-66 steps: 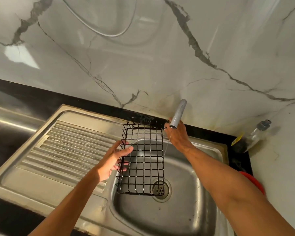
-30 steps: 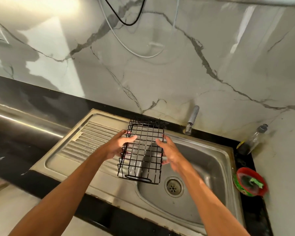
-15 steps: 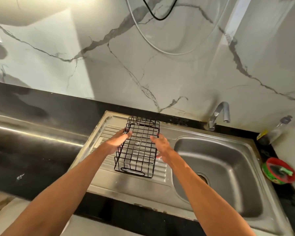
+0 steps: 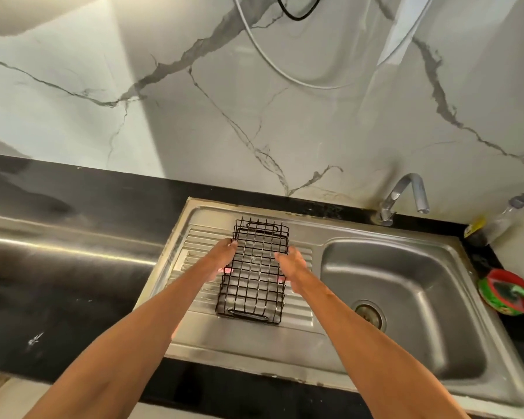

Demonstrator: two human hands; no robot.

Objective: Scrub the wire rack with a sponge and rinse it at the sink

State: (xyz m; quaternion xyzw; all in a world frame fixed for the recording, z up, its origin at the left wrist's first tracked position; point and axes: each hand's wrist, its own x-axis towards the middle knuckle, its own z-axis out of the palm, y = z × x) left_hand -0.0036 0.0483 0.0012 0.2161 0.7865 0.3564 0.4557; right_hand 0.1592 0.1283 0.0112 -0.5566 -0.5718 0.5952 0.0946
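A black wire rack [image 4: 254, 276] lies lengthwise on the ribbed steel drainboard [image 4: 194, 246] left of the sink basin [image 4: 412, 285]. My left hand [image 4: 221, 255] holds its left side rim, fingers curled at the far left corner. On the right side rim my right hand [image 4: 294, 263] grips with thumb inside and fingers outside. A green sponge [image 4: 521, 293] lies in a small red and green bowl [image 4: 496, 306] on the counter at far right.
The faucet [image 4: 406, 192] stands behind the basin with no water running, and the drain [image 4: 371, 316] is open. A clear bottle [image 4: 496, 222] leans in the right corner. Black counter [image 4: 58, 267] stretches left. Cables hang on the marble wall.
The rack left the faucet and basin, travelled left in both hands, and now sits down on the drainboard. My right hand moved from the faucet to the rack's right side.
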